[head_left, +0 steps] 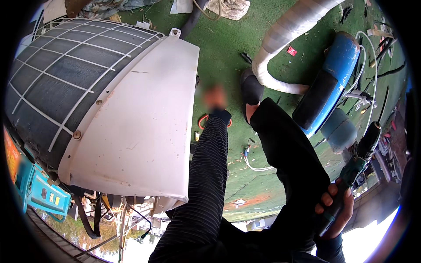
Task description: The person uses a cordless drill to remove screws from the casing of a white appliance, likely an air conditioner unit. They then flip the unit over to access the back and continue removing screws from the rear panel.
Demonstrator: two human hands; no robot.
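My right hand (337,205) is closed around the grip of a dark green and black cordless drill (353,170). The drill's long thin bit points up and away at the right. My left arm reaches down the middle in a dark striped sleeve. At its end my left hand (214,97) is blurred, beside the edge of a white metal casing, an outdoor air conditioner unit (136,114). A white wire grille (79,61) covers the unit's dark finned side. Under my left wrist lies something with a red-orange loop (202,121), partly hidden by the sleeve.
A thick white wrapped pipe (280,41) curves down beside my shoe (251,90). At the right lie a blue cylinder (337,74) with a black patch and a pale blue rounded tank (340,131). A white cable (256,168) and scraps litter the green floor (219,48). Lower left is a turquoise plastic item (41,193).
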